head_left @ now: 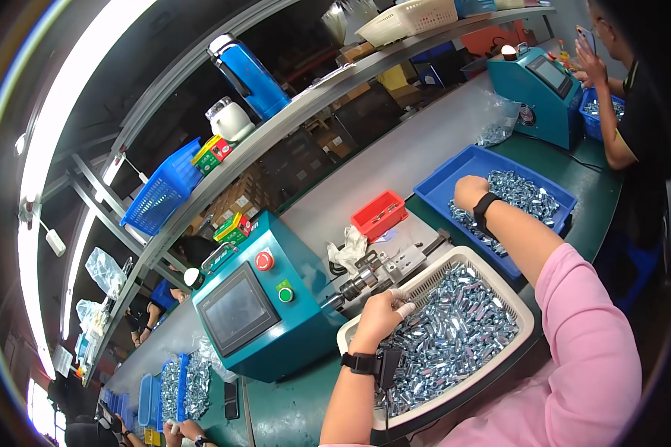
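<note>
My left hand is beside the chuck of a teal machine, above the near edge of a cream basket. Its fingers are curled together, with pale covers on some fingertips; whatever is between them is hidden. Small shiny metal parts fill the basket. Farther right, my right hand is closed at the left side of the metal pieces in a blue tray. Its fingertips point away from me, and I cannot see what they hold.
A red bin and a crumpled white glove lie behind the chuck. The shelf above carries a blue thermos and a blue basket. At far right, a person holds a phone near a second teal machine.
</note>
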Motion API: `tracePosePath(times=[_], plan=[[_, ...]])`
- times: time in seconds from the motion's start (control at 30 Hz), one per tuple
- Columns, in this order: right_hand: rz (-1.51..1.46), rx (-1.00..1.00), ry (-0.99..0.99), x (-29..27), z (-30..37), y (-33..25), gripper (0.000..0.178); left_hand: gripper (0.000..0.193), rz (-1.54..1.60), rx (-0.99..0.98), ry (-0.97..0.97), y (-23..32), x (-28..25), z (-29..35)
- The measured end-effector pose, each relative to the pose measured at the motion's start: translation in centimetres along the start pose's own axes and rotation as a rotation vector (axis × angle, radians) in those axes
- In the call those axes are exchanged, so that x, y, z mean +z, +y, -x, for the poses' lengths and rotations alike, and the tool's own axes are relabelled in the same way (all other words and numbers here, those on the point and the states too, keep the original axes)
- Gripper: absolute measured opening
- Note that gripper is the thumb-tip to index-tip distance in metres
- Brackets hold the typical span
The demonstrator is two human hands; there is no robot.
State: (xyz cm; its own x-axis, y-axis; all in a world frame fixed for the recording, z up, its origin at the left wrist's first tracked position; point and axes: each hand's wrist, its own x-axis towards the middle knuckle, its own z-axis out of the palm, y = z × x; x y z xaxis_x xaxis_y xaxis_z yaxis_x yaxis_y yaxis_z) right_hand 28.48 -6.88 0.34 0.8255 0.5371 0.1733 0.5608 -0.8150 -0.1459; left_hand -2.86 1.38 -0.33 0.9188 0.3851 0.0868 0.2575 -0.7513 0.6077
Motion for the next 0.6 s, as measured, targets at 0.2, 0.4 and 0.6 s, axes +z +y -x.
tracePosePath(times=[0.2, 0.4, 0.6], plan=[[-0.457, -0.169, 0.038, -4.3, 4.2, -5.2, 0.031, 0.023, 0.109, 0.01, 0.043, -1.0, 0.6, 0.1], [-1.141, -0.272, -0.122, -0.4, 7.7, -12.1, 0.028, 0.021, 0.271, -0.007, 0.208, -0.8, 1.1, -1.0], [-1.101, -0.375, 0.016, 2.5, 7.7, -11.5, 0.024, 0.021, -0.21, 0.202, 0.55, -0.5, -1.1, -3.5]])
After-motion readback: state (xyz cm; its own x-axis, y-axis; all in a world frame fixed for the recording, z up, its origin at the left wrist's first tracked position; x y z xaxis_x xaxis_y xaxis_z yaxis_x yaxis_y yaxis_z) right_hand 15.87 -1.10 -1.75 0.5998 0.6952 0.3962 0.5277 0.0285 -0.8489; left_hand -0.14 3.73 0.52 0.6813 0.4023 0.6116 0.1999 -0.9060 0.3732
